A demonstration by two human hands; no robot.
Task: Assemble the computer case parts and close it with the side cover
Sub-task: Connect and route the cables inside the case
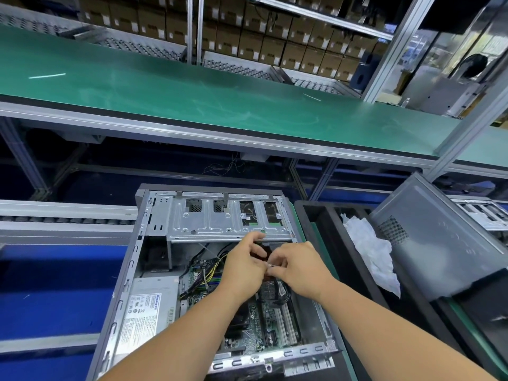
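While both the left hand [243, 266] and right hand [298, 266] pinch a small connector [270, 266] inside the open computer case [129, 270], a green conveyor belt [192, 89] spans twelve o'clock beneath stacked cartons [275, 37].

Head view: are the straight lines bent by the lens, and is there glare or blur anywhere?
Head view: the wide lens bows the green conveyor belt and tilts the aluminium post; small light streaks glare on the belt; the open computer case is sharp, while the cardboard boxes behind look soft.
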